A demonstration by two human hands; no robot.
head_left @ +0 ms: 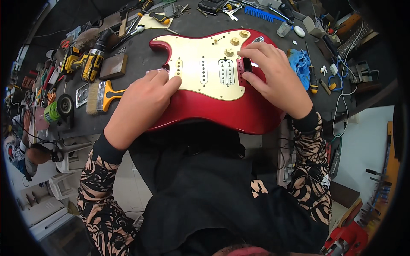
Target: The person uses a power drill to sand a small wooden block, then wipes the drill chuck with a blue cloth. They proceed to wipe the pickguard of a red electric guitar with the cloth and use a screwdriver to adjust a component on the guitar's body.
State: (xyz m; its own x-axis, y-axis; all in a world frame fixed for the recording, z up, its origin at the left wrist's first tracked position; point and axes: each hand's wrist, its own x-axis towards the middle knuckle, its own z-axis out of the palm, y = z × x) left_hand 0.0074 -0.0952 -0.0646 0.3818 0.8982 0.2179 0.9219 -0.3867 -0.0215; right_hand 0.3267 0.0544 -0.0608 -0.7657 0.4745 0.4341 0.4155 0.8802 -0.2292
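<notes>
A red electric guitar body (205,106) lies face up at the table's near edge, with no neck or strings on it. Its cream pickguard (191,49) carries two single-coil pickups, a double-coil pickup (226,71), a switch and three knobs (234,41). My left hand (143,100) grips the body's neck end, thumb at the pickguard's edge; its other fingertips are partly hidden. At the bridge end, my right hand (277,77) arches over the body. Its thumb and forefinger are apart, on either side of a dark rectangular cavity (247,65), and I see nothing held between them.
Left of the guitar lie a wide paintbrush (100,97), a yellow-black cordless drill (87,62) and a block (114,66). A blue cloth (300,66) and a screwdriver (313,81) sit to the right. A blue comb (262,15) lies behind. Another person is at far left.
</notes>
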